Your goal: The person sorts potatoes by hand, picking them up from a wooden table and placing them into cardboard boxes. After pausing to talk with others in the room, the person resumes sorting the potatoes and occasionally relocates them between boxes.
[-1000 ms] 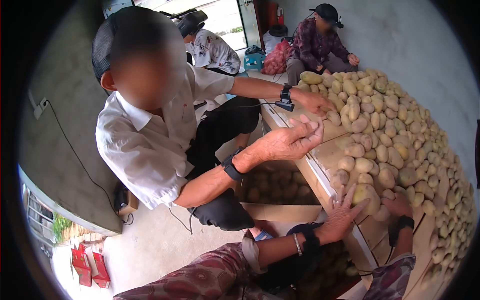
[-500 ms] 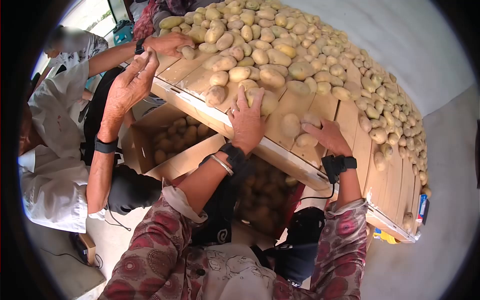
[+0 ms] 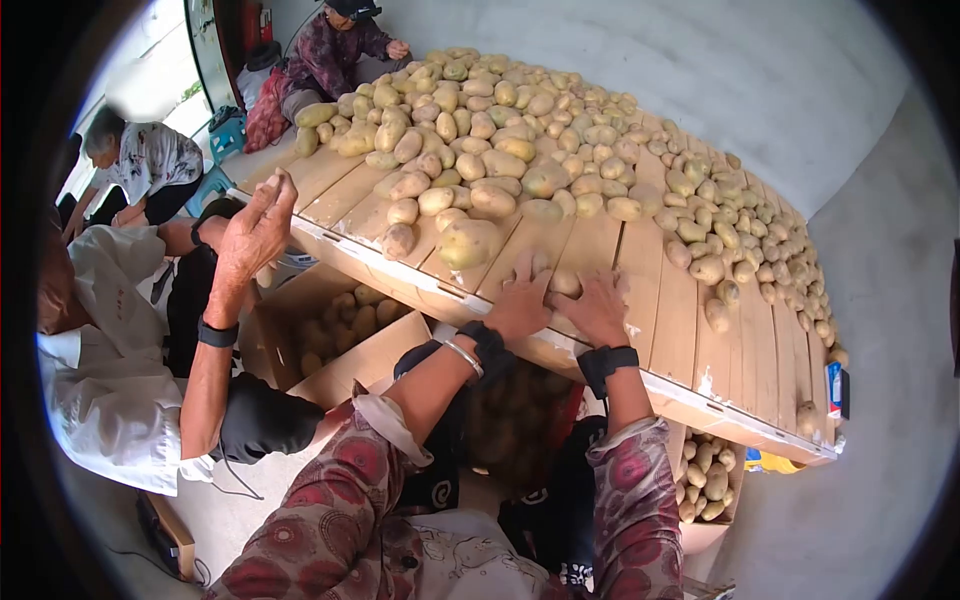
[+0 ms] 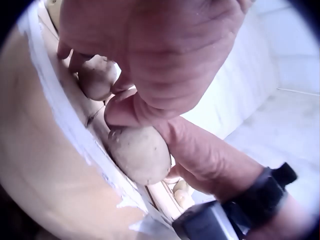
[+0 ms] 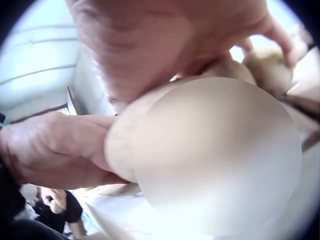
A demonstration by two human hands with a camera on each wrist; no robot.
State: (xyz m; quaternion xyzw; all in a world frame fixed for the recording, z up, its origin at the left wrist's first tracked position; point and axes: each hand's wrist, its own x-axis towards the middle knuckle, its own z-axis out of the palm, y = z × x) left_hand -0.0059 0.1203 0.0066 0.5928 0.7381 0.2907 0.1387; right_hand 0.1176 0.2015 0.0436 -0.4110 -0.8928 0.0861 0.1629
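On the plank table [image 3: 570,245], close to its front edge, my left hand [image 3: 520,302] and right hand [image 3: 597,308] work side by side. In the left wrist view, the fingers of my left hand [image 4: 150,55] curl over one potato [image 4: 96,79]. Another potato [image 4: 141,156] sits between the hands, nearer the front edge. My right hand [image 5: 170,45] bends over several potatoes in the right wrist view, its fingertips on a far potato [image 5: 270,70]; the nearest potato there is largely blurred. A large potato [image 3: 468,244] lies left of my hands.
A wide heap of potatoes [image 3: 500,130] covers the table's far side. Below the front edge stand a cardboard box [image 3: 375,350] of potatoes and another box [image 3: 710,480] at right. A person in a white shirt [image 3: 110,290] sits close on the left, one hand [image 3: 255,230] raised.
The head view has swung right. My left hand has left the large potato and moved right; my right hand has come in beside it over smaller potatoes. The neighbour's far hand has left the heap.
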